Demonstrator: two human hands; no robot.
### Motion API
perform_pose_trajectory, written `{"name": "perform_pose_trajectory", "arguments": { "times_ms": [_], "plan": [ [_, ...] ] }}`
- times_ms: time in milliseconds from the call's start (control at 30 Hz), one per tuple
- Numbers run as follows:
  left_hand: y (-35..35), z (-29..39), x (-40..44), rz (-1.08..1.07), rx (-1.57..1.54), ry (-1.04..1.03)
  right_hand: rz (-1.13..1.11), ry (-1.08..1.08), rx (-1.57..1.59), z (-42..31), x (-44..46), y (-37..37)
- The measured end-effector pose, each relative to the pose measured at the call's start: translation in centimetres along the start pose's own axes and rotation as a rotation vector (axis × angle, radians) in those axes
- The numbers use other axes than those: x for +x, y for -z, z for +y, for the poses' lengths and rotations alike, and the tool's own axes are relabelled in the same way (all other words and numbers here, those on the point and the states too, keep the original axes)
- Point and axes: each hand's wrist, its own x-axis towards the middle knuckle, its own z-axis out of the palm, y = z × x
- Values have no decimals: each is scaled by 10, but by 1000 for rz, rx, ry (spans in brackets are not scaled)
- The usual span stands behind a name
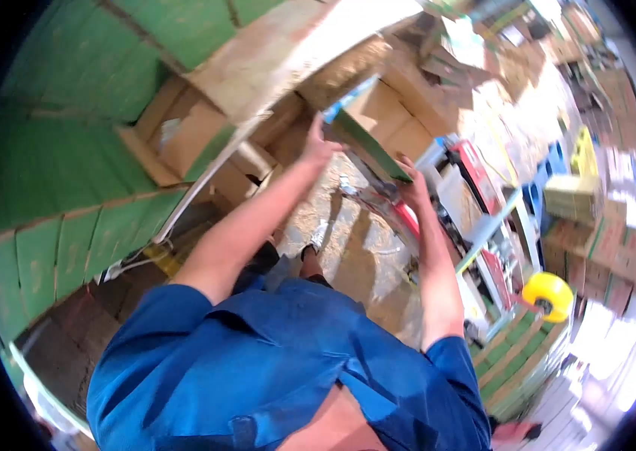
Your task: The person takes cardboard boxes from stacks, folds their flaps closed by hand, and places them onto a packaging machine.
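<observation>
An open cardboard box (pixel 391 113), green outside and bare brown inside, is tilted in front of me, with blue tape (pixel 349 98) along one edge. My left hand (pixel 321 148) is at the box's near left corner beside the tape, gripping it with thumb and fingers apart. On the lower right corner, my right hand (pixel 412 186) is closed around the green side wall. Parts of the fingers on both hands are hidden or blurred.
Green cartons (pixel 69 150) are stacked at left around a pale board (pixel 273 68), with another open box (pixel 186 139) among them. A metal machine with red parts (pixel 476 177) and a yellow wheel (pixel 548 296) stands at right. Bundled cartons (pixel 596 244) lie beyond; the floor (pixel 363 248) is littered.
</observation>
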Motion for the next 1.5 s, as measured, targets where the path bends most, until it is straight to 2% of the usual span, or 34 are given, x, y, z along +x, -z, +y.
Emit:
{"name": "perform_pose_trajectory", "arguments": {
  "times_ms": [33,67,133,200,267,333,400,467,533,600,667,733,800,867,967,1067,1133,1200,1300,1400,1500],
  "plan": [
    [9,11,9,-78,432,-89,-8,18,29,1,-3,1],
    [13,15,23,-211,479,-203,-17,48,58,-1,-3,0],
    [7,33,42,-333,508,-147,102,-156,386,16,-7,-13],
    [0,67,55,-418,855,64,138,-125,470,20,-14,-10],
    [-8,50,66,-393,907,24,205,-591,194,27,-11,-11],
    [-18,27,75,-142,1187,-161,233,-611,136,3,-3,0],
    [-23,7,83,-97,1153,-159,545,-431,-103,-1,12,9],
    [-24,-7,93,-49,1159,-194,807,-45,-314,-22,32,39],
    [-24,-1,95,-92,1178,-159,871,76,-480,-47,70,75],
    [-26,5,96,-112,1164,-84,636,-10,-310,-41,114,91],
    [-27,8,94,-138,1224,-90,236,-195,-316,-24,148,76],
    [-28,9,93,-132,1208,-111,78,-302,-492,-57,140,57],
    [-30,13,92,-152,1234,-151,-55,-256,-469,-46,108,6],
    [-34,25,91,-248,1255,-96,198,-84,-702,-28,60,-44],
    [-27,15,113,-330,1314,-121,241,-60,-539,-22,58,-43],
    [-44,1,108,-443,1315,-240,258,-77,-626,-4,54,-32],
    [-75,-5,86,-489,1346,-145,291,-104,-599,11,37,-15],
    [-108,-30,64,-492,1280,-288,313,-238,-727,32,16,-3],
    [-148,-21,34,-605,1412,-221,364,-198,-620,13,-32,4],
    [-167,-37,31,-675,1402,-345,427,-157,-418,-23,-89,-18],
    [-184,-50,19,-759,1402,-324,416,-337,-73,-60,-143,-63]
  ]
}}
